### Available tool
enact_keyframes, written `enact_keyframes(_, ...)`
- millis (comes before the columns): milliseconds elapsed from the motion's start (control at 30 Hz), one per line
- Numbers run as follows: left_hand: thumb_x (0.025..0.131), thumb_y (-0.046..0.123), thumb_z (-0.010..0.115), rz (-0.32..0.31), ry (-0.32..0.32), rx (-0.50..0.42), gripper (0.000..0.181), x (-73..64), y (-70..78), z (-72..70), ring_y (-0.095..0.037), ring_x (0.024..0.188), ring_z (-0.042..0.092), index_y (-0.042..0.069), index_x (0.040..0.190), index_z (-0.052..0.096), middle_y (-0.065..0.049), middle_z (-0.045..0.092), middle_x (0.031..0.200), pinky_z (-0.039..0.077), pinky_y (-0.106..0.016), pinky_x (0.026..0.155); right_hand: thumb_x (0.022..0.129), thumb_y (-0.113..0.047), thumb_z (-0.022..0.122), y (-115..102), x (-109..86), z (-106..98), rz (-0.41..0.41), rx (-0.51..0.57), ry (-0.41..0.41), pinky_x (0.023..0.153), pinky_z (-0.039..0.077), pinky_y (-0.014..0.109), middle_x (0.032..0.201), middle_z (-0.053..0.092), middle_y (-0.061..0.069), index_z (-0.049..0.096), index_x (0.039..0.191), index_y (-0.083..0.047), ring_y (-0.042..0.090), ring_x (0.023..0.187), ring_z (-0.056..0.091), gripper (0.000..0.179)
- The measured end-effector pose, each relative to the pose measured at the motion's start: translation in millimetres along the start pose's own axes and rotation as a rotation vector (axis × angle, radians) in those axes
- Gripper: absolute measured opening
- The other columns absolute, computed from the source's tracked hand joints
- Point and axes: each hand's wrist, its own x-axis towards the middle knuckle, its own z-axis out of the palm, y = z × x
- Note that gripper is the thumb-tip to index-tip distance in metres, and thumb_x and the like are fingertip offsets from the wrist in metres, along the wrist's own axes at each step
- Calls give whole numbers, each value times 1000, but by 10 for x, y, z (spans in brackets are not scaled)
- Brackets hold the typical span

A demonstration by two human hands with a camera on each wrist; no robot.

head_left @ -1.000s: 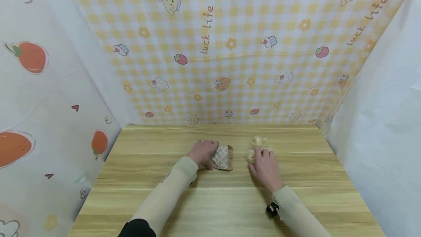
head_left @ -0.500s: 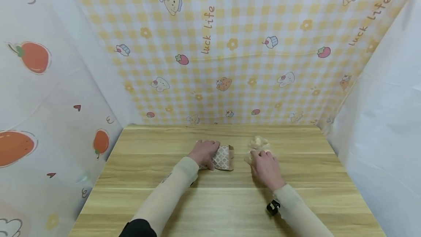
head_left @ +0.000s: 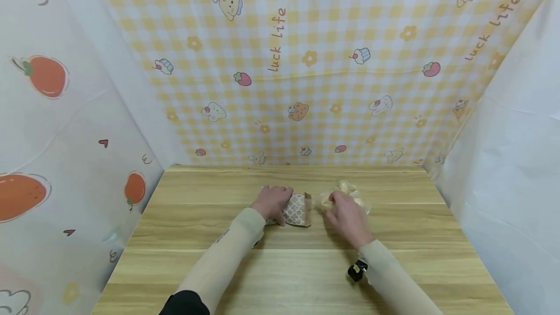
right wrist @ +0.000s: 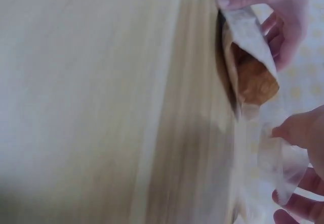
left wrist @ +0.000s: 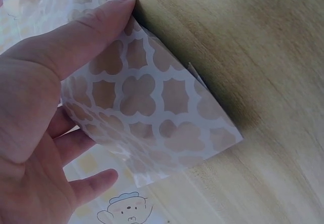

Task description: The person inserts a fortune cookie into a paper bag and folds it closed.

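- The table is topped in striped wood grain.
- A patterned bag is laid toward the far edge.
- Clear packets are laid to its right.

looks like a makeshift draped booth, hard to call home or workshop; wrapped around a wood-grain table at lower centre, closed off by a yellow-checked sheet across the top, a fruit-printed white sheet at left and a plain white sheet at right.
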Motion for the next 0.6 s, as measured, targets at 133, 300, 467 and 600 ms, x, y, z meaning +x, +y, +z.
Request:
enact_keyframes(133, 68, 40, 100, -1, -2, -3, 89, 6, -3, 7, -28, 128, 62, 16, 139, 52, -6, 66, 138, 41, -62, 115, 83, -5, 83, -86, 81, 40, 4, 104, -45, 80, 60, 45, 102, 73, 11, 69, 106, -4, 26, 88, 65, 27)
enact_keyframes(300, 69, 40, 100, -6, -12, -4, 91, 5, 8, 9, -28, 130, 61, 16, 142, 51, -7, 64, 141, 39, -61, 116, 83, -3, 81, -169, 128, 126, 13, 166, -108, 85, 60, 44, 107, 74, 13, 70, 108, -4, 26, 91, 66, 27)
enact_keyframes(467, 68, 41, 100, -11, -5, 0, 94, 1, 9, 6, -28, 131, 60, 15, 144, 51, -7, 64, 142, 39, -61, 116, 83, 0, 81, -205, 141, 241, -18, 251, -101, 92, 55, 49, 108, 69, 15, 71, 103, -5, 32, 105, 63, 23)
enact_keyframes(600, 67, 41, 100, -5, 3, 6, 95, 2, -3, 18, -28, 129, 61, 15, 144, 51, -7, 65, 141, 41, -61, 115, 86, 1, 79, -219, 142, 301, -22, 301, -99, 90, 53, 49, 114, 62, 19, 73, 104, -7, 35, 110, 56, 21)
